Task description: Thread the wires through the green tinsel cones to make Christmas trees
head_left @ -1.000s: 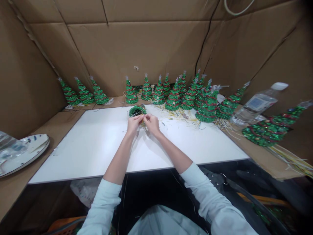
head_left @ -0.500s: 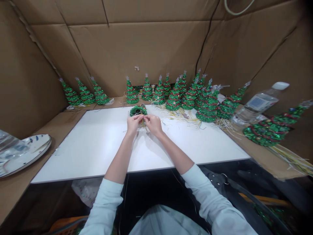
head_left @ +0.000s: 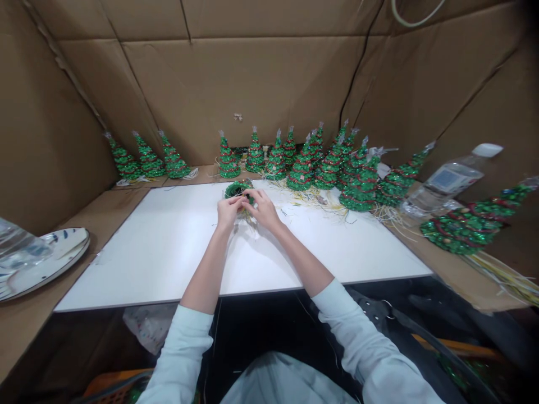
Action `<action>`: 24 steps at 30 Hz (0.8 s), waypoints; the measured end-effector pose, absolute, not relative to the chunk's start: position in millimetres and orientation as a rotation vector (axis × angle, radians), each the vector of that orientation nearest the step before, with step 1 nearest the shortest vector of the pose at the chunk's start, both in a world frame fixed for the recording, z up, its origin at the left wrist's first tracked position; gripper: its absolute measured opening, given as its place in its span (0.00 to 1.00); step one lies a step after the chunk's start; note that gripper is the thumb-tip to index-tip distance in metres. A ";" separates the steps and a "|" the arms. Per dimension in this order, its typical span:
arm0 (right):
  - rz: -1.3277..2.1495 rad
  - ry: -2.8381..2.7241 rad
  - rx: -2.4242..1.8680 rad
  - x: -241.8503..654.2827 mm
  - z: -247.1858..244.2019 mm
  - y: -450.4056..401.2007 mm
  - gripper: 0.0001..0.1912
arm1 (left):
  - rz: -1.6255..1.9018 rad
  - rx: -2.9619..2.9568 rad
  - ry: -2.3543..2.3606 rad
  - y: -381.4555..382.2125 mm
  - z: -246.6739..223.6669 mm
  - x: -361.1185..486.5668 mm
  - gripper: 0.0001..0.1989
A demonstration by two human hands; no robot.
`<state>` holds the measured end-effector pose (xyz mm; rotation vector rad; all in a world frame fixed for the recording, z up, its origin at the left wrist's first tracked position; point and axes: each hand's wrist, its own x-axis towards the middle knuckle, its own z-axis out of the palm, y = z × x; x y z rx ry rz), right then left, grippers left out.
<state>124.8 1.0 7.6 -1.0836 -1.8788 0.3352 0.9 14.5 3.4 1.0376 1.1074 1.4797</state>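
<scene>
A green tinsel Christmas tree (head_left: pixel 231 189) lies on the white board, its round hollow base turned toward me. Thin pale and yellow wires trail from that base. My left hand (head_left: pixel 228 212) is closed at the left of the opening, thumb and fingers pinching the wires. From the right, my right hand (head_left: pixel 264 210) meets it, its fingers bent over the base rim and its thumb close to the left fingertips, closed on the same wires. The exact strands between the fingertips are too small to make out.
Several finished tinsel trees (head_left: pixel 300 171) stand along the back and right, with loose wire clippings (head_left: pixel 314 197) before them. A plastic bottle (head_left: pixel 448 178) stands at right, near another tree (head_left: pixel 471 224). At left is a plate (head_left: pixel 71 253). Cardboard walls (head_left: pixel 261 84) enclose the white board (head_left: pixel 168 247).
My right fingers have lifted and spread a little over the tree's base, while my left hand keeps its pinch. The view has shifted slightly.
</scene>
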 end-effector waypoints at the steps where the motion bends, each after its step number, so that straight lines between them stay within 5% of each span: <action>1: 0.335 -1.860 -1.087 124.6 7.3 1.0 0.16 | 1.480 1.037 1.114 14.4 3.7 0.8 0.18; 8: 0.283 -1.827 -1.093 122.0 9.5 -4.7 0.12 | 1.522 1.089 1.110 16.6 0.8 -0.1 0.17; 17: 0.262 -1.832 -1.126 123.6 13.0 -7.9 0.19 | 1.530 1.142 1.132 22.0 -5.9 -3.3 0.15; 21: 0.460 -1.614 -1.093 123.1 11.7 0.5 0.28 | 1.517 1.203 1.173 21.9 -6.2 -3.1 0.15; 24: 0.691 -1.507 -1.115 123.3 9.5 11.7 0.22 | 1.491 1.336 1.200 18.8 -3.9 -1.7 0.12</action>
